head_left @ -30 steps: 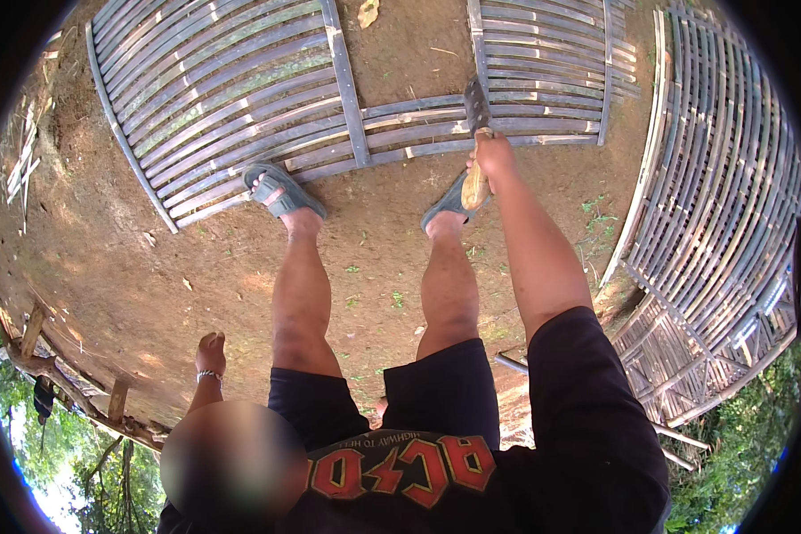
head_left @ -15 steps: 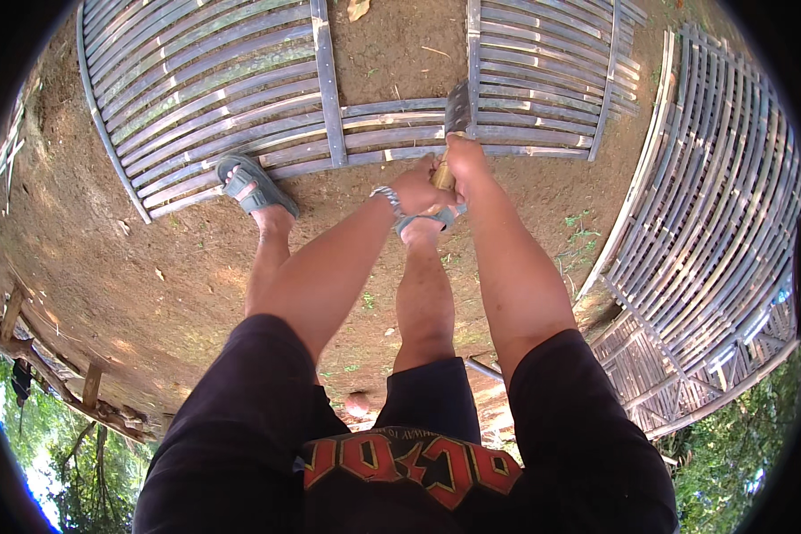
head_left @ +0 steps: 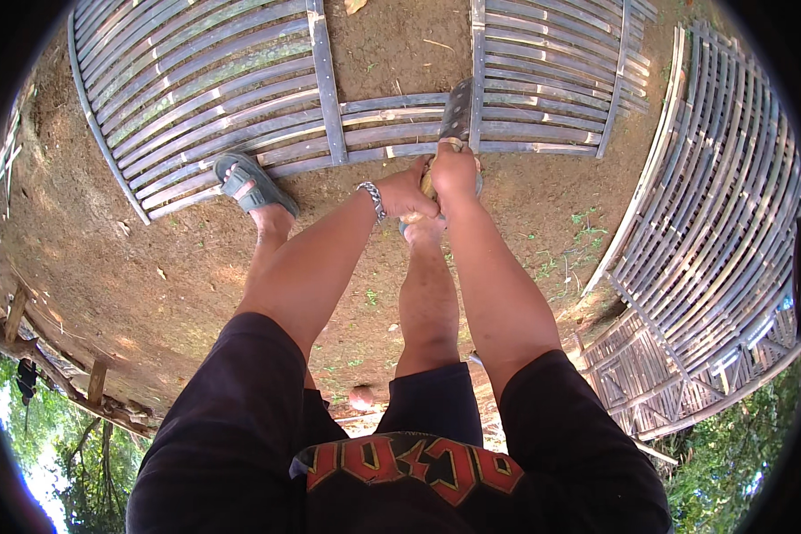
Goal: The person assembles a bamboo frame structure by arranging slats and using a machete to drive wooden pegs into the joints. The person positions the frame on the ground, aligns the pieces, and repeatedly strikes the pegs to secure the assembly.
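Note:
A machete [head_left: 457, 111] with a broad, dark, spotted blade points away from me over the bamboo slat panel [head_left: 336, 125]. My right hand [head_left: 455, 173] is closed round its handle, close to the base of the blade. My left hand [head_left: 408, 190], with a metal bracelet at the wrist, is closed on the wooden handle [head_left: 428, 185] just behind and to the left. Part of the handle's end shows below the left fingers. The blade's tip lies over the joint beside an upright strip of the panel.
My left sandalled foot [head_left: 254, 185] stands at the panel's near edge; my right foot [head_left: 425, 230] is partly hidden under my hands. Another large bamboo slat panel [head_left: 712, 196] is at the right. A round reddish object [head_left: 361, 397] lies on the dirt ground behind my legs.
Both hands have shifted slightly left with the machete, and its handle slants a little more to the left. My feet have stayed in place.

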